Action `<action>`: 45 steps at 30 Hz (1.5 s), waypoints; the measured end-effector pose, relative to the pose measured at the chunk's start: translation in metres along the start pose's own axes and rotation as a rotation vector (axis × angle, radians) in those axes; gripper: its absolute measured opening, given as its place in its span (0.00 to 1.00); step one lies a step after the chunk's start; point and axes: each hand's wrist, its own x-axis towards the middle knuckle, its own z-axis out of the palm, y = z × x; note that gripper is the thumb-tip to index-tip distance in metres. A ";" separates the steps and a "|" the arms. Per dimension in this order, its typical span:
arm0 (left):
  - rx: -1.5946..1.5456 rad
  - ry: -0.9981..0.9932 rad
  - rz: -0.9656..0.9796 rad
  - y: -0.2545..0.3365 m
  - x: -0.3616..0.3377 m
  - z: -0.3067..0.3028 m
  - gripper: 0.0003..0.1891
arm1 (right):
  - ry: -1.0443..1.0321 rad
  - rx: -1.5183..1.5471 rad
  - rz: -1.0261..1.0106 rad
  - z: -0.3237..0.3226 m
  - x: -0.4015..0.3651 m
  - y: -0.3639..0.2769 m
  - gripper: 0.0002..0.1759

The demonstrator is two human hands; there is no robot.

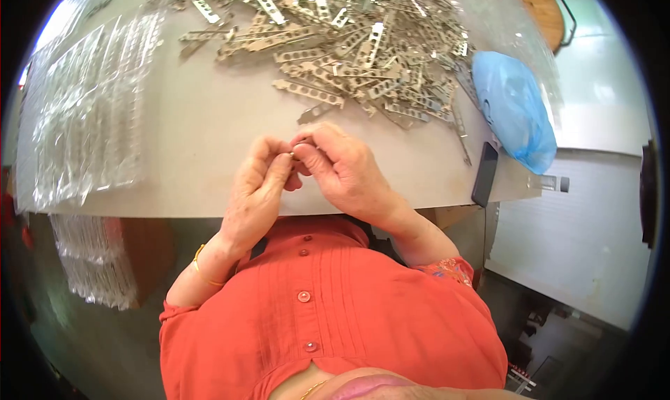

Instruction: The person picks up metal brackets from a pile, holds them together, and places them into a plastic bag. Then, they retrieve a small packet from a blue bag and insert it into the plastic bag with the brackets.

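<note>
My left hand (255, 185) and my right hand (350, 173) meet in front of my body, over the near edge of the table. Both are closed, thumbs and fingertips pinched together on a small metal piece (292, 155). Only a glint of it shows between the fingers, so its full shape is hidden. Just beyond my right fingers, a slotted metal bracket (317, 112) lies on the table. Behind it spreads a large heap of similar perforated metal brackets (377, 72).
Clear plastic trays (94, 114) cover the table's left side, and more plastic packs (98, 260) stand below it. At the right are a blue plastic bag (515, 110) and a dark phone (485, 174). A round wooden stool seat (541, 9) shows beyond the table.
</note>
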 end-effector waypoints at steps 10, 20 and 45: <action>0.320 -0.103 0.092 0.005 0.002 0.004 0.07 | 0.159 -0.139 -0.137 -0.006 -0.002 0.005 0.05; 0.223 -0.085 -0.047 0.000 0.003 0.016 0.10 | 0.279 -0.268 -0.142 -0.058 -0.012 0.016 0.08; 0.266 -0.086 -0.050 -0.006 0.006 0.015 0.12 | 0.740 -1.189 0.667 -0.379 -0.071 0.116 0.17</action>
